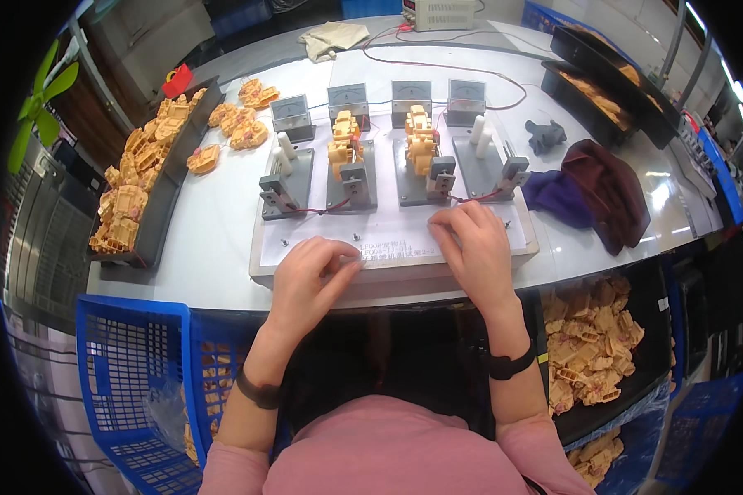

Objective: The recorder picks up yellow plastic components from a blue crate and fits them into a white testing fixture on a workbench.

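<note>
My left hand (312, 279) rests at the front edge of a white board fixture (404, 262), fingers loosely bent, thumb apart, nothing in it. My right hand (475, 249) lies farther right on the same board, near a red wire, its fingers bent with nothing visible in them. Beyond my hands stand several grey test stations with metal clamp blocks. One yellow plastic part (344, 147) sits upright on the second station and another yellow part (419, 142) on the third. White posts (285, 147) rise from the outer stations. A row of panel meters (411, 95) stands behind.
A black tray (169, 216) of yellow parts and several loose ones lie at left. Dark cloth (607, 194) and stacked black trays (590, 103) are at right. Below the table are a blue basket (132, 307) and a bin heaped with yellow parts (590, 346). A power supply (444, 15) stands behind.
</note>
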`<state>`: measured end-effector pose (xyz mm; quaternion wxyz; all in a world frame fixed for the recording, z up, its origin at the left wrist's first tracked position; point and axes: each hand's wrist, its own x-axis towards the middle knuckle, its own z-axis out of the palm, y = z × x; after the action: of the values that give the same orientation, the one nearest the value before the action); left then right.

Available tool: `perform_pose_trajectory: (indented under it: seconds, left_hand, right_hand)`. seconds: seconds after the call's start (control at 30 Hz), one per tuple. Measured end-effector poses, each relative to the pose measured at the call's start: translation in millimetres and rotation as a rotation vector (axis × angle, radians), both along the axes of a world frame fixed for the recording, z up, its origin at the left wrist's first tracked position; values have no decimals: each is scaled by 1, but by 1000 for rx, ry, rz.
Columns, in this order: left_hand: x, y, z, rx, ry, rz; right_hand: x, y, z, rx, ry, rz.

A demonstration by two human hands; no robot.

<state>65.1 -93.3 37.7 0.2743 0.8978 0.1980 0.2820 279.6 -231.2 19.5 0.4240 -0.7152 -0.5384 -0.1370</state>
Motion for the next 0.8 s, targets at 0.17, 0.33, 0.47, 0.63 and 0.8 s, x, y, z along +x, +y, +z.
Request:
perform_pose_trajectory:
  seconds: [0.17,0.33,0.47,0.63,0.8]
  left_hand:
    - [1,0,-2,-18,-19,18]
    - [3,-2,-9,-107,-10,27]
    - [3,2,-11,-68,-5,26]
    - [2,2,-13,-70,-29,9]
    - [4,6,-18,-37,-50,-21]
  right_hand:
    - [-1,2,-1,14,11,-18]
    - [7,0,-15,65,-14,-7]
    - [11,1,-17,64,-14,3]
    - [13,2,-16,22,-30,20]
    - [17,0,-19,26,-46,59]
